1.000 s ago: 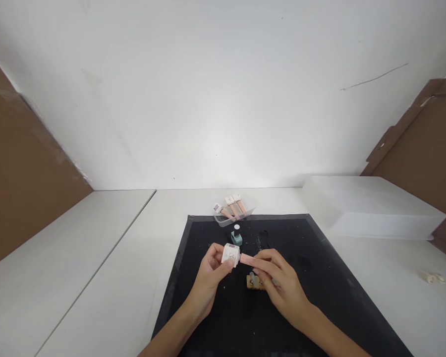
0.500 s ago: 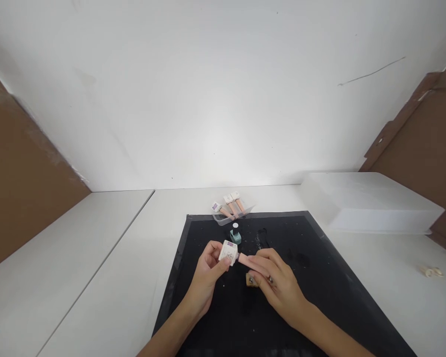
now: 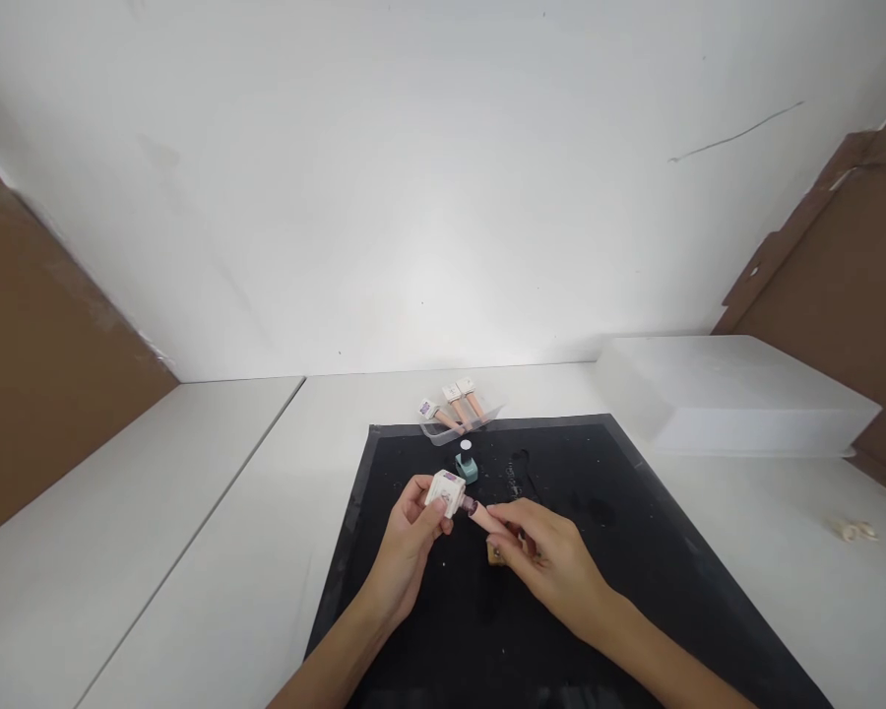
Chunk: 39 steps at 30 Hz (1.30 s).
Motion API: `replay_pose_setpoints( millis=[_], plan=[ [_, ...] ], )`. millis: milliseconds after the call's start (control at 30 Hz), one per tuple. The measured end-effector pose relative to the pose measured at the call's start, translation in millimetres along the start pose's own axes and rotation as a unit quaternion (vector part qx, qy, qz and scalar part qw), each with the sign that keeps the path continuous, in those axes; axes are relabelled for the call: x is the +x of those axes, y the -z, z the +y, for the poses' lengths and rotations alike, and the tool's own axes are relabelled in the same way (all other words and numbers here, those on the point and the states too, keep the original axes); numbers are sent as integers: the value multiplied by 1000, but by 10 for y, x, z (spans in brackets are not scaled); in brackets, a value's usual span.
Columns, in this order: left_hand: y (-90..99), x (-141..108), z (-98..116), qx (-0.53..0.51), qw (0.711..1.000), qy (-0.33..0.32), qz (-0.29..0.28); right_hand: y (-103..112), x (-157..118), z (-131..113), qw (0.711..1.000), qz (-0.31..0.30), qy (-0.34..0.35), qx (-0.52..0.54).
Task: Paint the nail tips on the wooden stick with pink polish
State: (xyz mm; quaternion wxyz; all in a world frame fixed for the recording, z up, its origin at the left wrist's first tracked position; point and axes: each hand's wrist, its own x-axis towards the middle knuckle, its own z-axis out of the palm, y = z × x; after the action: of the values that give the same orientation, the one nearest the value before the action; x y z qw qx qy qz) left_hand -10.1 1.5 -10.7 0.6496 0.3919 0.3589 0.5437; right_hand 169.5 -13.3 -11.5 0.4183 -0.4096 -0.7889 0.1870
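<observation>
My left hand (image 3: pixel 413 527) is closed around a white square nail polish bottle (image 3: pixel 445 491), which lies tilted with its neck pointing right. My right hand (image 3: pixel 542 551) pinches the long pink cap (image 3: pixel 489 518). Between cap and bottle shows the dark purplish neck; the cap's open end is close to it, and whether they touch I cannot tell. Partly hidden under my right fingers is a small tan block (image 3: pixel 494 553) on the black mat (image 3: pixel 443 640). Just beyond the bottle stands a teal bottle (image 3: pixel 467 469) with a dark cap and a white disc on top.
A clear plastic tray (image 3: pixel 443 436) at the mat's far edge holds three similar white bottles with pink caps (image 3: pixel 454 394). At the right sits a white translucent bin (image 3: pixel 738 394). Small cream-coloured pieces (image 3: pixel 854 532) lie on the white table near the right edge.
The pink cap has come away from the bottle, baring more of the neck. My left hand has shifted the bottle slightly left, and the right fingers have moved along the cap.
</observation>
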Motion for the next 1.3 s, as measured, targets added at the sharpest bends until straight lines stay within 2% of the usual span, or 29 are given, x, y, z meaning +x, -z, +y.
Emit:
replay_pose_setpoints(
  millis=[100,200,367,900,1300],
  plan=[
    [1,10,15,-51,999,8,7,14,13,2,998,53,34,-20],
    [11,25,18,-94,995,30,13,26,18,-2,995,75,55,-23],
    [13,44,14,-124,990,62,9,29,11,-14,994,80,66,-17],
    [14,59,24,-157,982,107,-12,43,-4,-9,994,80,68,-13],
    [7,60,34,-160,981,113,-8,45,3,-16,991,85,94,-33]
  ],
)
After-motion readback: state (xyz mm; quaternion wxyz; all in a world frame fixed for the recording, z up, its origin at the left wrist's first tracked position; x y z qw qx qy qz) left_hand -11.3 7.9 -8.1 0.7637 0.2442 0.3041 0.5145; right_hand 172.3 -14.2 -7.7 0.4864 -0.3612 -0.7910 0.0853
